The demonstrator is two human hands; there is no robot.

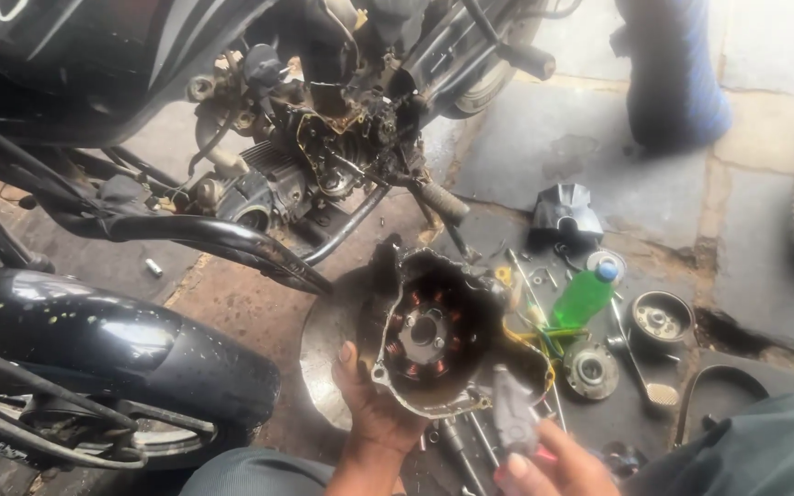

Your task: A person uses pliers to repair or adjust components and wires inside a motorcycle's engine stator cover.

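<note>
Nearest, the right hand is closed around a grey tool just right of the engine cover, while the left hand cups that cover from below, fingers curled under and thumb on its left rim. The cover sits tilted, its copper coils facing up. Right of it on the floor lie a green bottle and round metal parts; beyond it stands the motorcycle engine.

One stator cover, one green bottle, one black plastic cover, one flywheel rotor, one round hub and two hands are in view.
</note>
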